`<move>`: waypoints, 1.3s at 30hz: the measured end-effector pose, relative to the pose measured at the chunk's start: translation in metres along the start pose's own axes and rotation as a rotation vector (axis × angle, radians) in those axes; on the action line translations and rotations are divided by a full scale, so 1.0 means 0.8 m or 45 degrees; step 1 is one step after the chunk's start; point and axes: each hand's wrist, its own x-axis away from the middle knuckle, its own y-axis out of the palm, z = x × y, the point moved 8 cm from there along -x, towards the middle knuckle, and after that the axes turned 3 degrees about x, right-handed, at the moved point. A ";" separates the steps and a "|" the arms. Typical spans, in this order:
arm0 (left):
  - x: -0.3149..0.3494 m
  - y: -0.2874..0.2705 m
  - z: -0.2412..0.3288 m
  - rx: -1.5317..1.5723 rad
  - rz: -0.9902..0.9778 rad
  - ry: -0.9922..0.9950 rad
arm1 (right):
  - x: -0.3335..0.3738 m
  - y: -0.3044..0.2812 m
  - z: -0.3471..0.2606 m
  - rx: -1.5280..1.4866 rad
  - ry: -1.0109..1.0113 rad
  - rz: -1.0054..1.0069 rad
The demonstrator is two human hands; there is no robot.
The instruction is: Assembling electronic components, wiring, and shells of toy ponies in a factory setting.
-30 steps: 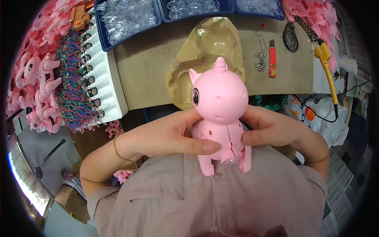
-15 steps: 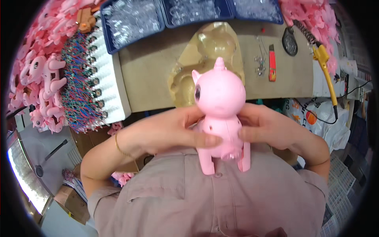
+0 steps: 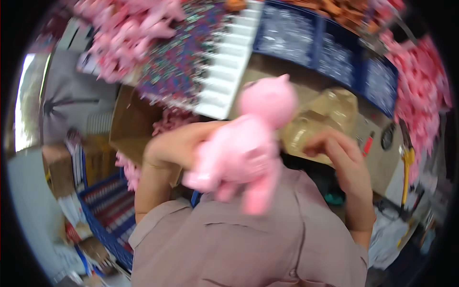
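Note:
A pink toy unicorn (image 3: 239, 143) hangs tilted in front of my chest, smeared by motion. My left hand (image 3: 180, 143) grips it from the left side, its fingers mostly hidden behind the body. Off to the right, apart from the toy, is my right hand (image 3: 337, 155). It holds nothing, and its fingers are loosely bent and apart. Close beyond that hand lies a yellowish, translucent moulded form (image 3: 330, 112) with rounded hollows, on the brown worktable (image 3: 267, 71).
Blue bins (image 3: 318, 60) of clear plastic parts line the far side. A white ridged tray (image 3: 227, 62) stands beside bundled coloured wires (image 3: 177, 62). Pink parts (image 3: 129, 33) are heaped at left. A red cutter (image 3: 368, 144) and a yellow-handled tool (image 3: 407, 174) lie at right.
My right hand has let go of the toy unicorn and moved off to the right. My left hand has carried the toy leftward and tilted it. The view has swung left.

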 end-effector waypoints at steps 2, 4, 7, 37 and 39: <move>0.107 -0.059 -0.044 -0.040 0.380 -0.107 | 0.008 -0.009 0.010 0.081 -0.081 0.019; 0.226 -0.151 -0.070 -0.071 0.657 -0.229 | 0.015 -0.043 0.037 0.117 0.010 0.164; 0.298 -0.232 -0.166 0.027 0.905 -0.411 | -0.004 -0.053 0.053 0.140 0.009 0.203; -0.006 -0.105 0.210 -0.856 1.093 0.711 | -0.228 -0.692 -0.043 1.723 -0.625 0.644; -0.104 -0.097 0.256 -1.438 0.917 0.916 | -0.378 -0.584 0.053 1.514 -0.777 0.312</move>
